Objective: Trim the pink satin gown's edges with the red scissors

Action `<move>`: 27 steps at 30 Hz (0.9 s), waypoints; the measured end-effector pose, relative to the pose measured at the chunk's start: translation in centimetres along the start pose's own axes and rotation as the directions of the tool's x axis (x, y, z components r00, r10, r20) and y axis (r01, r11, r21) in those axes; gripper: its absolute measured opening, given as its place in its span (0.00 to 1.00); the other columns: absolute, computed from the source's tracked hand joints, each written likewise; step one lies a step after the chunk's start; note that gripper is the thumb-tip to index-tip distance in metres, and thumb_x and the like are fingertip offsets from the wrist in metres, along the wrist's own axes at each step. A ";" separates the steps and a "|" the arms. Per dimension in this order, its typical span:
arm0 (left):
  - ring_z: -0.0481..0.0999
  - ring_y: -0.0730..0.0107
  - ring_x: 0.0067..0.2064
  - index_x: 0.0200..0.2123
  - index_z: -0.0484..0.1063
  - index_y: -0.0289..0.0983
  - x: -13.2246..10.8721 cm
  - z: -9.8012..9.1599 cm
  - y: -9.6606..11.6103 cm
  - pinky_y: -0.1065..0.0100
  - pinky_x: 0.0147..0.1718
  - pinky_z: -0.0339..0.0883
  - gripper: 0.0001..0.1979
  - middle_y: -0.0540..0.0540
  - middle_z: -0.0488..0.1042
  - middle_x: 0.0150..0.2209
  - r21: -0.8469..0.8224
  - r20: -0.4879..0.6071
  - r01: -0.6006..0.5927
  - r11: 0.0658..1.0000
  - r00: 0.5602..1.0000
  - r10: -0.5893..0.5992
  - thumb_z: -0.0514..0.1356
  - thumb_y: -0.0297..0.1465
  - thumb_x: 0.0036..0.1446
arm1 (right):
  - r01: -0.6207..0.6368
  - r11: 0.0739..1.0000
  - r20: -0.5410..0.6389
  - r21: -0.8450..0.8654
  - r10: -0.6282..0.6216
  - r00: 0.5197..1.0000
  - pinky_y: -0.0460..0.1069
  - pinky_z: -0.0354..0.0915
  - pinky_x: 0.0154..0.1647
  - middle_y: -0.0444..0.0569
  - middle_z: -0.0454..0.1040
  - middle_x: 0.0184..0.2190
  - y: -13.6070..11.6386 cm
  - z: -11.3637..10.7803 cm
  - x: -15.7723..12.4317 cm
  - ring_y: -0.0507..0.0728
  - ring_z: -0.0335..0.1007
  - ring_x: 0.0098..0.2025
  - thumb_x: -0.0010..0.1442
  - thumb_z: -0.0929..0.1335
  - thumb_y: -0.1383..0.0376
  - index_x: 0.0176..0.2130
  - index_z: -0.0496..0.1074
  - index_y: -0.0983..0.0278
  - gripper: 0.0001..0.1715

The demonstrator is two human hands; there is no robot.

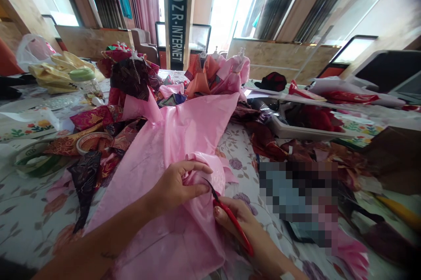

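A long piece of shiny pink fabric (138, 183) is spread over the table in front of me, bunched near its middle. My left hand (174, 186) pinches a gathered fold of it between thumb and fingers. My right hand (235, 214), just to the right and lower, grips a pair of scissors with red handles (236, 225). The dark blade points up and left at the bunched fold, close to my left thumb. Whether the blades are apart or together I cannot tell.
Rolls of tape (36, 159) and patterned cloth scraps (87, 168) lie on the left, near a lidded jar (86, 83). Small doll-like dresses (131, 74) stand at the back. On the right are a white tray (296, 129), a dark cap (271, 82) and brown fabric (309, 150).
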State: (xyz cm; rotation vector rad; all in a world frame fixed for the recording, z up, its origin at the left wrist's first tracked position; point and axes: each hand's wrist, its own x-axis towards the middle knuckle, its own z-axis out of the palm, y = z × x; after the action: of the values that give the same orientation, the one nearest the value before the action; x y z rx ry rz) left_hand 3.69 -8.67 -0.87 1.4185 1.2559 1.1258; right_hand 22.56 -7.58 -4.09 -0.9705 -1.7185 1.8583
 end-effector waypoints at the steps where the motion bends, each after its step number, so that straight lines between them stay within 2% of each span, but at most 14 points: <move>1: 0.73 0.66 0.50 0.40 0.76 0.37 0.0 0.0 0.0 0.71 0.50 0.65 0.15 0.47 0.75 0.44 -0.002 0.007 -0.002 1.000 1.000 0.002 0.67 0.28 0.46 | 0.004 1.000 0.004 -0.001 -0.004 1.000 0.47 0.39 0.23 0.39 0.49 0.21 0.0 0.0 0.0 0.48 0.41 0.24 0.54 0.66 0.41 0.24 0.57 0.64 0.31; 9: 0.73 0.65 0.50 0.40 0.76 0.37 0.2 0.0 0.2 0.70 0.50 0.65 0.15 0.47 0.76 0.44 -0.021 0.026 -0.002 1.000 1.000 0.003 0.67 0.27 0.46 | -0.028 0.999 -0.015 -0.020 0.027 1.000 0.47 0.37 0.21 0.37 0.48 0.19 0.0 0.1 -0.1 0.47 0.40 0.21 0.51 0.69 0.43 0.22 0.55 0.63 0.30; 18: 0.72 0.63 0.50 0.41 0.76 0.37 0.0 0.0 0.1 0.69 0.50 0.65 0.16 0.46 0.76 0.44 -0.031 0.011 0.019 0.999 1.000 -0.019 0.67 0.28 0.45 | -0.079 0.991 -0.056 0.110 0.086 0.995 0.45 0.37 0.18 0.36 0.49 0.16 1.1 0.5 0.0 0.46 0.40 0.18 0.47 0.71 0.42 0.21 0.56 0.63 0.32; 22: 0.73 0.63 0.50 0.41 0.76 0.36 0.0 0.0 0.1 0.69 0.49 0.66 0.16 0.45 0.76 0.44 -0.029 0.010 0.026 0.999 1.000 -0.026 0.67 0.29 0.46 | -0.087 0.990 -0.073 0.114 0.096 0.993 0.45 0.38 0.18 0.36 0.49 0.16 1.6 0.3 0.3 0.46 0.41 0.19 0.46 0.72 0.43 0.20 0.55 0.62 0.32; 27: 0.74 0.67 0.45 0.39 0.76 0.37 0.3 -0.3 -0.4 0.70 0.46 0.68 0.14 0.46 0.76 0.41 -0.064 0.007 -0.035 0.997 0.999 0.035 0.68 0.31 0.47 | -0.085 0.987 -0.065 0.140 0.095 0.993 0.45 0.39 0.19 0.37 0.51 0.17 1.8 0.0 0.4 0.46 0.43 0.19 0.45 0.73 0.44 0.20 0.56 0.63 0.31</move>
State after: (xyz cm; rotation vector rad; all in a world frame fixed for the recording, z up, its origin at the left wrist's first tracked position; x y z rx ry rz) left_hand 3.38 -8.30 -1.17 1.4012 1.1837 1.1729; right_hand 22.56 -7.54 -5.95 -1.0619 -1.5072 1.9451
